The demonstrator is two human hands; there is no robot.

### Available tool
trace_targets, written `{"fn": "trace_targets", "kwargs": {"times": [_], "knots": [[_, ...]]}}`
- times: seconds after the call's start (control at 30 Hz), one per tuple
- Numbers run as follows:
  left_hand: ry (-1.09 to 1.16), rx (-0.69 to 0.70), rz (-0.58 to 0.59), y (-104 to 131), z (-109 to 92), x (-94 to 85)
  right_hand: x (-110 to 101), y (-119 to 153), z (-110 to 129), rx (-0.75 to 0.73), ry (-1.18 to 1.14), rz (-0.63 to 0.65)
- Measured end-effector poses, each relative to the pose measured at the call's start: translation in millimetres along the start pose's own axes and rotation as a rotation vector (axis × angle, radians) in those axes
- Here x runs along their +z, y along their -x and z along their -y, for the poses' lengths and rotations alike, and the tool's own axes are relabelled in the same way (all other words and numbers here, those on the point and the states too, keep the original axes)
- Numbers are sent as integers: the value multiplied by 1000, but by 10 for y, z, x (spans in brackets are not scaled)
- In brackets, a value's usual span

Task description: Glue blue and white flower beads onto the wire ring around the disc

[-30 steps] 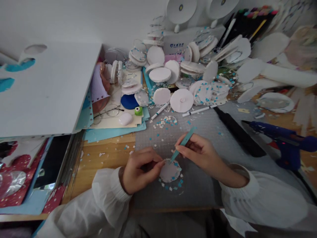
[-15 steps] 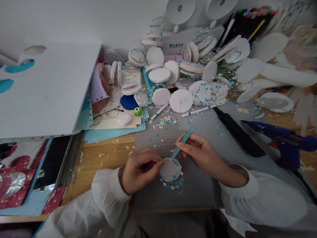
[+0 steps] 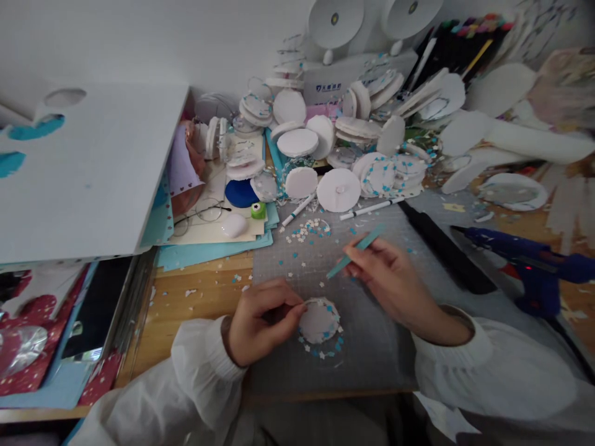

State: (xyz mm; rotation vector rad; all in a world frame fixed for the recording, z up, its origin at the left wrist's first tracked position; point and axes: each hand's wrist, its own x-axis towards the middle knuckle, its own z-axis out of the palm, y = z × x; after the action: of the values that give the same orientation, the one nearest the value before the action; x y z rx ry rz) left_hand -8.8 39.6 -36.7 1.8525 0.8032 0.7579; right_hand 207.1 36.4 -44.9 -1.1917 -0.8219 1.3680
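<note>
A small round white disc (image 3: 317, 323) lies on the grey cutting mat (image 3: 372, 368), near the mat's front edge, with tiny blue and white flowers along its right side. A loop of flowers (image 3: 322, 355) curves around its near edge. The left hand (image 3: 264, 322) rests at the disc's left, its grip pinched on the rim between thumb and finger. The right hand (image 3: 388, 279) has its grip closed around teal tweezers (image 3: 359, 250), whose tips point down and left, beyond the disc and apart from it; whether they touch the mat cannot be told.

Farther back on the mat, loose paper flowers (image 3: 307, 231) lie in a scattered heap, with two white pens (image 3: 372, 209) behind them. Behind these, many white discs (image 3: 338, 190) are piled up, some ringed with blue flowers. To the right are a long black tool (image 3: 446, 248) and a blue glue gun (image 3: 539, 263) with a red light showing. To the left, a green craft punch (image 3: 258, 210) and wire-framed spectacles (image 3: 210, 212) sit on paper sheets over the wooden tabletop (image 3: 186, 310), beside a large white board (image 3: 88, 186).
</note>
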Motion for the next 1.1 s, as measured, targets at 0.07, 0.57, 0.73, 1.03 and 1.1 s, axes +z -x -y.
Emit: {"fn": "trace_targets", "kwargs": {"times": [0.07,0.57,0.73,1.03,1.1], "knots": [[-5,-1,-7,-1,-1,1,-44,-66,84,-89,-114,-128],[-113,-43,-31,-12,14,12,-185,-32,306,-419,261,-174],[-141,-76,-43,-29,16,18,-253,2,391,-378,584,137],[-158,-84,-11,-39,14,27,-534,-75,514,-264,824,443],[-149,-86,-5,-37,18,27,-527,-82,502,-253,849,473]]}}
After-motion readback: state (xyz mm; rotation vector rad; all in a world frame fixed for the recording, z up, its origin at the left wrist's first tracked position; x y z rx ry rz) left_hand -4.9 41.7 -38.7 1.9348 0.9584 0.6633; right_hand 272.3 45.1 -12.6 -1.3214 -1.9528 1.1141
